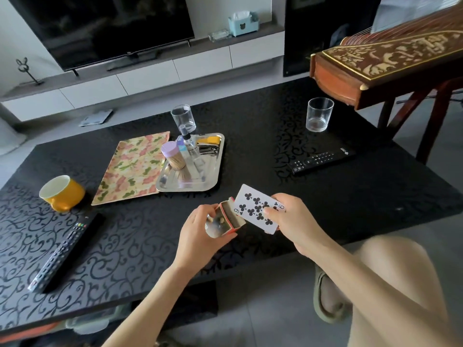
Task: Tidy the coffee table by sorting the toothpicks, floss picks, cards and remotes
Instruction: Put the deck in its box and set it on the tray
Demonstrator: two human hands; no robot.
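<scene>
Black patterned tabletop lies beneath both hands, at the near edge of the coffee table (350,196) and nearer the viewer than the steel tray (186,190). An open card box (230,219) is gripped in the left hand (200,231), fingers curled round its body and its mouth turned toward the right. A stack of cards (253,204) — a nine of clubs on top — is pinched by the right hand (293,221), thumb laid over the face. One corner of the stack is held at the mouth of the box; whether it is inside cannot be told.

The step in hand is judged to be the boxing of the cards. For the next move the stack would need to be squared and lined up with the opening, then slid in without its edges being caught on the flap.

On the steel tray a toothpick jar (174,156) with a lilac lid is stood upright; floss picks cannot be made out with certainty. One remote (322,159) is laid well to the right of the tray. Another remote (65,251) is laid well to its left and nearer the viewer, close to a yellow mug (62,192). The remotes are judged unsorted — they are set far apart.
</scene>
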